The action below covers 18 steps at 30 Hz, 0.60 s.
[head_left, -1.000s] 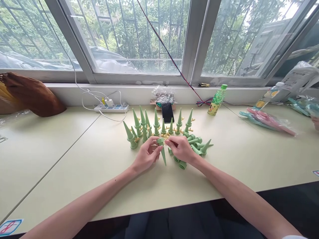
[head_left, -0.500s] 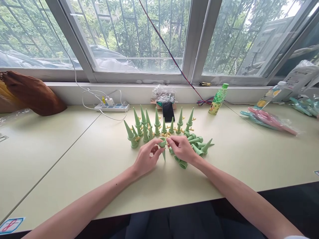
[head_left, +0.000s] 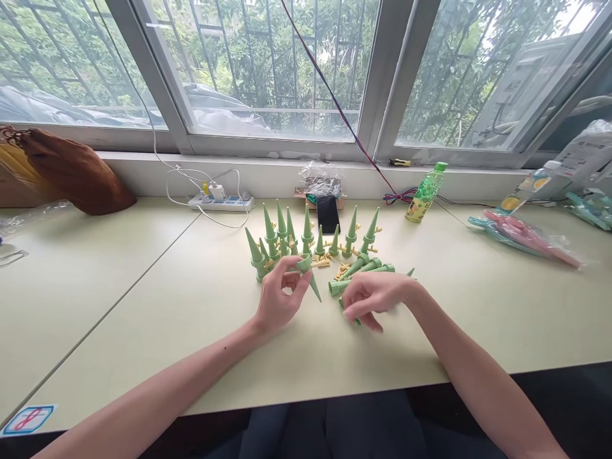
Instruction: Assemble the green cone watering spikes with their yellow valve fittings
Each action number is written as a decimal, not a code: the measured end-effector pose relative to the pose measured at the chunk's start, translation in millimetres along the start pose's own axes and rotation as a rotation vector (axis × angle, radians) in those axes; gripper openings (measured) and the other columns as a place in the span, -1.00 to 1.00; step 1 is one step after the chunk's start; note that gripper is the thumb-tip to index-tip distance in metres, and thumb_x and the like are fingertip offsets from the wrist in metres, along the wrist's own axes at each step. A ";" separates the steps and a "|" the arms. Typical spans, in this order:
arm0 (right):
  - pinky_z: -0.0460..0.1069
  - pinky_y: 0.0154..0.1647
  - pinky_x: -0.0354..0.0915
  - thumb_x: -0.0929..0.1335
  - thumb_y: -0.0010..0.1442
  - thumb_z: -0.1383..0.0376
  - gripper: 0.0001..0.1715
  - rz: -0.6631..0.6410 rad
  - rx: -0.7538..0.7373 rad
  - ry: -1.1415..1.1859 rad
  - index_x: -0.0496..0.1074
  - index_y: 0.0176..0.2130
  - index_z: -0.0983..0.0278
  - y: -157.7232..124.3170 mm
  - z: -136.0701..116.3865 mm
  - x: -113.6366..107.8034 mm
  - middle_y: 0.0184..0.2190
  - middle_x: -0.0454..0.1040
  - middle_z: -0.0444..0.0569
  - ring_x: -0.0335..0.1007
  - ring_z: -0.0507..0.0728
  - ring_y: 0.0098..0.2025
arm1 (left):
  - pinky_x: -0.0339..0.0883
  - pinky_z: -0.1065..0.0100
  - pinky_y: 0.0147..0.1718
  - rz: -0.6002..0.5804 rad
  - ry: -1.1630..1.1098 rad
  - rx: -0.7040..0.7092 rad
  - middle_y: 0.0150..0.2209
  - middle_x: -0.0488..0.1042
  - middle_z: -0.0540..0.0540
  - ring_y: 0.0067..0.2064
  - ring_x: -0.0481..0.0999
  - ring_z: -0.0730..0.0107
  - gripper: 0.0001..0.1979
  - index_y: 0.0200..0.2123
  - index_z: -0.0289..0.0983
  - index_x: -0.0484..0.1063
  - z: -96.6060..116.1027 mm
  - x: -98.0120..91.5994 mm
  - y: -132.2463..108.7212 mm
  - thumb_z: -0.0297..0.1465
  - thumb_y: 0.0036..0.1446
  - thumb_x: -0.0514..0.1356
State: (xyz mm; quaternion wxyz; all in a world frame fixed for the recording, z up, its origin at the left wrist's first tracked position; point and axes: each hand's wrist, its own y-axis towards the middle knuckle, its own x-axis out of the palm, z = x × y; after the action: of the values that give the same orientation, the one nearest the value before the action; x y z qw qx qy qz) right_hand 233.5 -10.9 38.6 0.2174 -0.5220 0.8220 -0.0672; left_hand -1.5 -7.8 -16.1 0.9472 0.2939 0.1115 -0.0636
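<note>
My left hand [head_left: 283, 294] pinches a green watering spike [head_left: 314, 287] by its round collar between thumb and fingers, with the point tilted down to the right. My right hand [head_left: 375, 298] hovers low over a pile of loose green watering spikes [head_left: 366, 264], thumb and fingers apart. It hides part of that pile, and I cannot tell whether it touches a piece. Behind my left hand several assembled green spikes [head_left: 306, 229] stand upright with small yellow valves on their sides. Loose yellow valves [head_left: 321, 262] lie between the standing spikes and the pile.
At the back lie a black phone [head_left: 327, 215] and a power strip [head_left: 222, 203] with white cables. A green-capped bottle [head_left: 425, 192] stands to the right, near bagged pink and teal parts [head_left: 526, 236]. A brown cloth bag [head_left: 71, 169] lies far left.
My right hand has left the held spike and moved right and down over the pile, its fingers spreading. The spike in my left hand now tilts more to the right.
</note>
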 end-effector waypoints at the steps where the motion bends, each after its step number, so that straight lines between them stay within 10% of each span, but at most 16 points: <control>1: -0.15 -0.74 -0.03 0.36 0.23 0.08 -0.62 -0.057 0.019 -0.011 0.46 -0.44 0.33 -1.6 -0.5 -1.0 -0.67 0.47 -0.14 0.25 -0.06 -0.69 | 0.34 0.49 -0.60 -0.003 0.004 -0.006 -0.39 0.37 0.06 -0.58 0.34 0.61 -0.80 -0.16 -0.21 0.28 -0.4 0.2 -0.5 -0.32 0.20 0.21; 18: -0.08 -0.49 0.28 0.30 0.28 0.22 -0.71 0.551 -0.158 -0.107 0.36 -0.46 0.27 32.9 22.1 15.9 -0.62 0.42 -0.17 0.37 0.02 -0.60 | 0.30 0.52 -0.61 -0.066 -0.071 -0.087 -0.31 0.37 0.02 -0.57 0.32 0.65 -0.82 -0.15 -0.22 0.29 -2.0 0.5 -1.4 -0.33 0.21 0.21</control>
State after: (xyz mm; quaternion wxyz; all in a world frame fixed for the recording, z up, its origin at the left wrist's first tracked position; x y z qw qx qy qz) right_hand 210.0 -7.8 3.2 0.2293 -0.2972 0.9229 0.0861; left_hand -1.6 -7.9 -18.6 0.9598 0.2464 0.0901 -0.1001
